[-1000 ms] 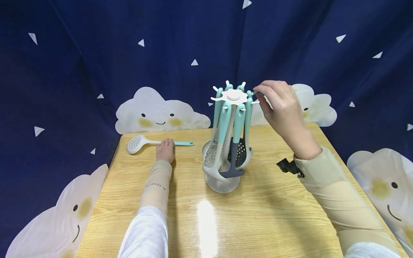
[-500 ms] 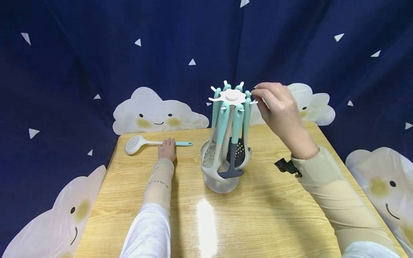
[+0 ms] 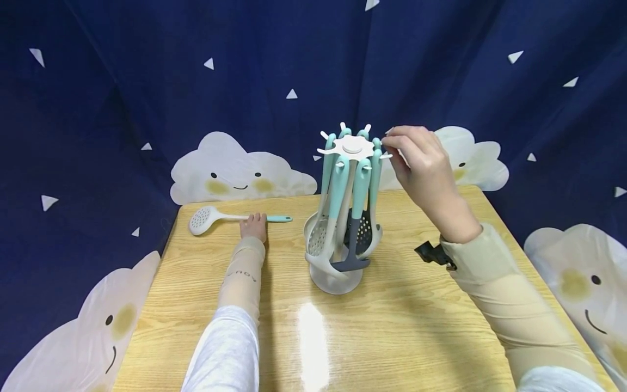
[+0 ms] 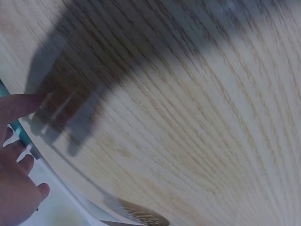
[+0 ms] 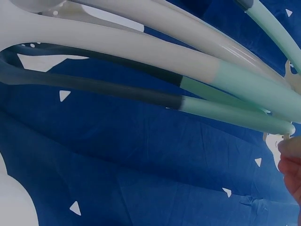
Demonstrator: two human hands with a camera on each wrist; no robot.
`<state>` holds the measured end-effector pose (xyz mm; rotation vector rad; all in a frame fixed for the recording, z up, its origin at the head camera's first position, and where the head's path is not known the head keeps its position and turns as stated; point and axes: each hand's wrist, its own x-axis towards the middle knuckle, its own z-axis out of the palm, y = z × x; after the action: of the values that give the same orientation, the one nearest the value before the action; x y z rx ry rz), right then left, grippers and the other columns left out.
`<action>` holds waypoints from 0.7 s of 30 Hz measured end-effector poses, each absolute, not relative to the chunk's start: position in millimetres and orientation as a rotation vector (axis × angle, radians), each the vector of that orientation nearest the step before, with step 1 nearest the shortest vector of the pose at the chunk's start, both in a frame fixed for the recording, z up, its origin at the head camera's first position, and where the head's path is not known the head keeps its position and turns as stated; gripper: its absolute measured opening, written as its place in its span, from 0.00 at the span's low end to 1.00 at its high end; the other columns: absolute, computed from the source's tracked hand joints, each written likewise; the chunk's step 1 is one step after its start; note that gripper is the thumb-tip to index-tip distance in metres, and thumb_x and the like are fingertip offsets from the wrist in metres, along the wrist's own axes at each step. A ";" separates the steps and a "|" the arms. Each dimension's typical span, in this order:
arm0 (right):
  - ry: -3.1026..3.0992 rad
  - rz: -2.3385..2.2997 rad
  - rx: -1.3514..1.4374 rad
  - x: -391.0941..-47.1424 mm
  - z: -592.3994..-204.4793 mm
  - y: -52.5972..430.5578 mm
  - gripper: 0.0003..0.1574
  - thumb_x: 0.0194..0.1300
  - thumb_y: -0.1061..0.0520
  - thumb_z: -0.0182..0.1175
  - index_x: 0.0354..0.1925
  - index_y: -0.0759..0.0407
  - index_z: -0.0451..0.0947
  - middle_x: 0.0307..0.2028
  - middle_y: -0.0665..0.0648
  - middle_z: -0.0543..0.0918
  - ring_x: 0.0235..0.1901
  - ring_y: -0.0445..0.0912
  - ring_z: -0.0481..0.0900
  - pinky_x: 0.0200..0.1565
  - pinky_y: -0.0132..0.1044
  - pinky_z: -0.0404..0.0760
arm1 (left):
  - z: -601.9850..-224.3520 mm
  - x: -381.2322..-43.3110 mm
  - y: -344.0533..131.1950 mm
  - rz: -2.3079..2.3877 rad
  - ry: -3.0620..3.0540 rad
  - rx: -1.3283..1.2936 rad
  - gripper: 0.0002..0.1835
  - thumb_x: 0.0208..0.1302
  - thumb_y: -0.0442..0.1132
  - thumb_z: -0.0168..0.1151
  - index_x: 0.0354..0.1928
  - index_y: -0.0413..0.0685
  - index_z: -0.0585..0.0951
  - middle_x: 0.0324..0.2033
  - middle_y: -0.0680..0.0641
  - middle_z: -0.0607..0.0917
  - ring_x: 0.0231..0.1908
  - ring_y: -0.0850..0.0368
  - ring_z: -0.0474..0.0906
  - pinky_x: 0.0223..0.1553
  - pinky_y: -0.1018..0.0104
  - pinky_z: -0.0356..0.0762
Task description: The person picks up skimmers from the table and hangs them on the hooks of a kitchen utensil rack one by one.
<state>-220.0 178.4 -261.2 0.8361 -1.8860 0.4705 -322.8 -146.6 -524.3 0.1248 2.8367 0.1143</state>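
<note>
In the head view a white skimmer [image 3: 201,220] with a teal handle end lies flat on the wooden table, its perforated head to the left. My left hand [image 3: 253,227] grips its handle near the middle. In the left wrist view, fingers curl over the skimmer's handle [image 4: 19,131] and one digit points outward. A white utensil rack [image 3: 351,146] stands upright, hung with several teal-handled utensils. My right hand [image 3: 422,163] is raised at the rack's top right, thumb and fingertips pinching one of its hooks; the right wrist view shows the fingertips [image 5: 288,147] at that hook.
Grey and white utensil heads hang low around the rack's round base [image 3: 335,280]. The wooden table [image 3: 392,337] ends at a dark blue curtain [image 3: 254,65] with cloud prints. A black strap [image 3: 433,253] sticks out from the right sleeve.
My left hand has slid slightly right along the skimmer's handle. The right hand stays at the rack's hook, and the rack stands as before. The head view has shifted slightly.
</note>
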 end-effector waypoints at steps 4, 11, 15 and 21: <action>-1.887 0.473 0.838 -219.8 -261.0 178.7 0.06 0.56 0.75 0.56 0.34 0.71 0.76 0.35 0.65 0.79 0.35 0.57 0.75 0.37 0.45 0.72 | -523.1 -322.7 -144.7 0.107 2.828 0.125 0.28 0.64 0.25 0.46 0.66 0.41 0.58 0.66 0.37 0.58 0.66 0.41 0.49 0.64 0.40 0.41; -1.888 0.473 0.833 -219.7 -260.2 178.9 0.06 0.56 0.76 0.56 0.33 0.71 0.76 0.35 0.64 0.79 0.34 0.57 0.74 0.36 0.45 0.71 | -528.2 -320.4 -142.7 0.110 2.874 0.100 0.23 0.65 0.26 0.46 0.62 0.39 0.64 0.63 0.37 0.61 0.63 0.40 0.55 0.63 0.41 0.46; -1.891 0.470 0.835 -219.6 -260.0 179.2 0.06 0.56 0.75 0.56 0.33 0.71 0.76 0.34 0.65 0.79 0.33 0.57 0.74 0.35 0.45 0.71 | -533.1 -319.2 -141.5 0.071 2.913 0.087 0.21 0.66 0.28 0.46 0.61 0.39 0.65 0.61 0.37 0.64 0.60 0.40 0.59 0.62 0.43 0.52; -1.902 0.467 0.843 -219.2 -260.0 179.4 0.07 0.56 0.75 0.56 0.34 0.71 0.76 0.34 0.65 0.79 0.33 0.57 0.74 0.35 0.45 0.71 | -538.1 -314.3 -141.2 0.028 2.951 0.081 0.16 0.67 0.30 0.46 0.56 0.39 0.69 0.53 0.39 0.69 0.55 0.43 0.64 0.56 0.48 0.61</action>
<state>-219.2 179.4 -260.0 0.8433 -1.9022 0.4671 -314.3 -141.2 -538.1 0.0809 2.9513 0.0277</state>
